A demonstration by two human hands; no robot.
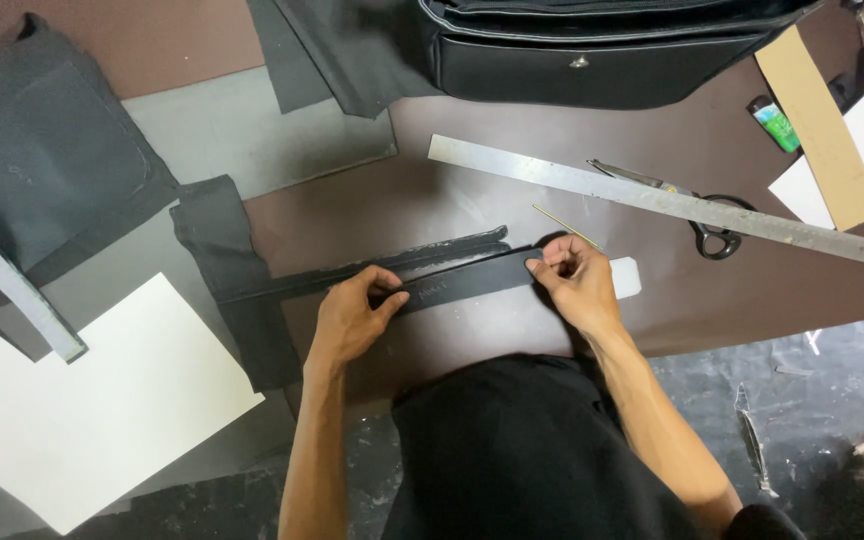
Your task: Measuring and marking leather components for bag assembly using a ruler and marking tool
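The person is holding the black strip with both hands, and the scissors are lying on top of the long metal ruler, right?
Not quite. In the head view both hands, left hand and right hand, do hold the black strip, but the scissors lie partly under the long metal ruler, which crosses over them.

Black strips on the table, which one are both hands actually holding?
The nearer, smooth black strip: the left hand pinches its middle, the right hand its right end. The ragged-edged strip just behind lies untouched, and the fabric strip lies left.
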